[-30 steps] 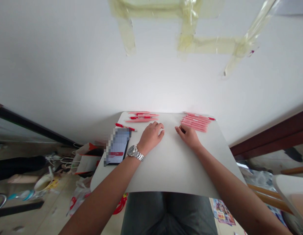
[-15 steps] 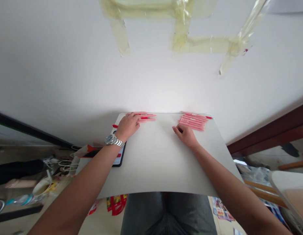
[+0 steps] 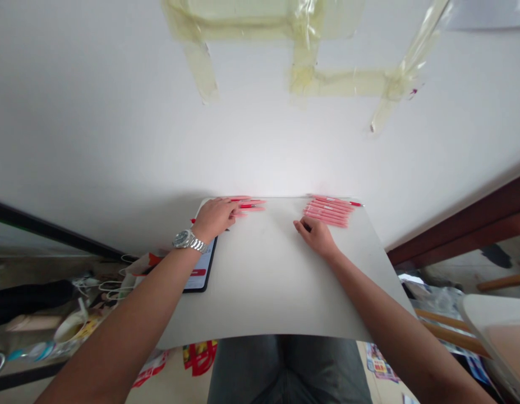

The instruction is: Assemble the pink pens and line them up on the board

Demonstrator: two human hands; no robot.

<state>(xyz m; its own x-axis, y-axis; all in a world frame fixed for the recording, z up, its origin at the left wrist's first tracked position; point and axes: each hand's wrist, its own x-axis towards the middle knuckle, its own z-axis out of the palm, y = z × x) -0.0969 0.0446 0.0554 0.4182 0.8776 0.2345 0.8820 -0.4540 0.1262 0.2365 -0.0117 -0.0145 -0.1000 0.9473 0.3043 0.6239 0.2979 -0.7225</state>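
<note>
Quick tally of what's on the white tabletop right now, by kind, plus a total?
Pen clusters: 2, left pen cluster partly under the left hand, right pen cluster by the right hand; single pens uncountable.
Phone: 1
Total: 3

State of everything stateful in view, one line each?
left hand: fingers on the red pens, grip unclear
right hand: curled on the table, beside the pink pens, contents unclear
pink pens: lying in a tidy row
phone: screen lit, partly hidden by the left wrist

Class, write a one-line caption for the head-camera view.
Left hand on a cluster of red pens, right hand resting beside a row of pink pens, white table.
</note>
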